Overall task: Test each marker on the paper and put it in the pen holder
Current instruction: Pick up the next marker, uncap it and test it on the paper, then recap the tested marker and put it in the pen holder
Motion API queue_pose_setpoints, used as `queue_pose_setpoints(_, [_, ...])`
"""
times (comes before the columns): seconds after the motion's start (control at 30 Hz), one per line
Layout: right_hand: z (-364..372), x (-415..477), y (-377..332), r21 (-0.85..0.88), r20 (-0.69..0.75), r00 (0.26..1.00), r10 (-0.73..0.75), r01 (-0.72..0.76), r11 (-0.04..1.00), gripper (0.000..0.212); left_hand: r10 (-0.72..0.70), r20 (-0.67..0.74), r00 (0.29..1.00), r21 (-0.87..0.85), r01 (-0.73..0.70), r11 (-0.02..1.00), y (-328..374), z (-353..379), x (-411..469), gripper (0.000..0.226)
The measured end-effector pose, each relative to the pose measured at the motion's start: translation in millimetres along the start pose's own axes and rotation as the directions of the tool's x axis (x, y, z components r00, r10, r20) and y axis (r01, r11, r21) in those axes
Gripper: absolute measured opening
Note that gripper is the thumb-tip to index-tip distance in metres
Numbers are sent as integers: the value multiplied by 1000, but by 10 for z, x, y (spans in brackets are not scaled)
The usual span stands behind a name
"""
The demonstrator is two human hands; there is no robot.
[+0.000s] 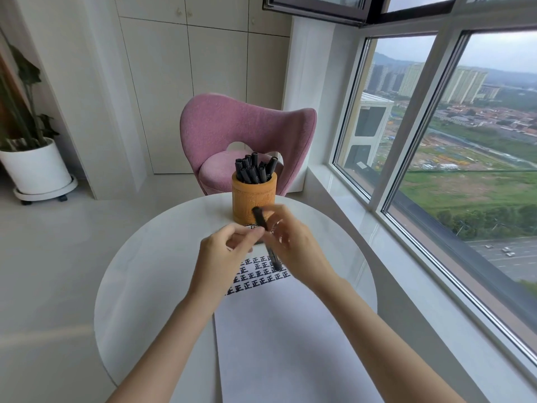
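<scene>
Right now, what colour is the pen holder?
The pen holder is orange-tan, seen best in the head view.

Round white surface (139,271) stands on a pale, glossy floor (43,271). Pink upholstered chair (232,126) sits just behind it. Cream cupboards (203,82) line the back wall. Leafy plant (23,91) in a white pot (35,167) on a wheeled base, far left. Large windows (479,126) at right admit daylight above a white sill (343,199); tower blocks and fields outside.

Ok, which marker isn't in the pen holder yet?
The black marker held between the left hand and right hand, above the paper. The other markers all stand in the orange pen holder.
</scene>
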State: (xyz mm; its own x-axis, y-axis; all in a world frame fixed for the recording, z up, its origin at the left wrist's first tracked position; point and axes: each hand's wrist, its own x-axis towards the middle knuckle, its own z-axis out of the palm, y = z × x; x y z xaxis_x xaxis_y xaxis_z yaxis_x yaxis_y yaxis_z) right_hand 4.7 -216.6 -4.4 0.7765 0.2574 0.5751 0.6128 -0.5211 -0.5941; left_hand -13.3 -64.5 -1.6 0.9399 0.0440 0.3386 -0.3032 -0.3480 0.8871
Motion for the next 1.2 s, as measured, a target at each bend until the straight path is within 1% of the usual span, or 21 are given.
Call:
queue_pose_setpoints(0.07, [-51, 139, 47, 61, -93, 994, 52, -47, 997, 43, -34, 34, 999, 9, 34, 999, -85, 34, 72, 20])
queue_pose_setpoints(0.13, [-97, 327, 117, 68, -219, 975, 42, -27, 997, 53, -33, 48, 998, 61, 30, 998, -203, 78, 136, 16])
queue_pose_setpoints(0.2, [-136, 535, 195, 58, -328, 944, 30, -11, 998, 51, -37, 58, 998, 107, 31, 994, -308, 123, 176, 12])
queue_pose_setpoints(0.33, [-184, 917, 293, 103, -510, 855, 93, -47, 994, 41, -57, 66, 996, 150, 46, 988, -449, 171, 209, 8])
queue_pose_setpoints(0.43, [-180, 1127, 318, 164, -602, 787, 135, -44, 985, 40, -63, 61, 996, 165, 52, 985, -515, 179, 223, 6])
queue_pose_setpoints(0.5, [-148, 1234, 358, 178, -607, 780, 152, -54, 983, 41, -60, 46, 997, 175, 51, 983, -537, 170, 239, 6])
queue_pose_setpoints(0.63, [-69, 1334, 430, 147, -534, 829, 165, -101, 984, 41, -52, 27, 998, 187, 46, 981, -551, 149, 271, 8])
queue_pose_setpoints(0.73, [-12, 1355, 528, 116, -410, 887, 212, -180, 977, 34, -49, 32, 998, 200, 42, 979, -567, 162, 291, 9])
queue_pose_setpoints(0.83, [51, 1341, 629, 29, -289, 930, 227, -228, 973, 22, -37, 36, 999, 230, 28, 973, -586, 185, 312, 11])
queue_pose_setpoints(0.93, [99, 1296, 678, -54, -288, 931, 224, -249, 967, 26, -9, 37, 999, 252, -1, 968, -582, 214, 325, 13])
queue_pose_setpoints(1.07, [101, 1252, 686, -93, -272, 941, 199, -232, 968, 31, 37, 44, 998, 325, -50, 944, -601, 250, 364, 18])
queue_pose_setpoints(1.13, [89, 1196, 671, -93, -275, 943, 188, -220, 971, 38, 51, 65, 997, 371, -71, 926, -618, 277, 391, 20])
queue_pose_setpoints(1.2, [88, 1101, 655, -62, -309, 932, 187, -216, 974, 42, 70, 92, 993, 410, -101, 907, -622, 315, 420, 21])
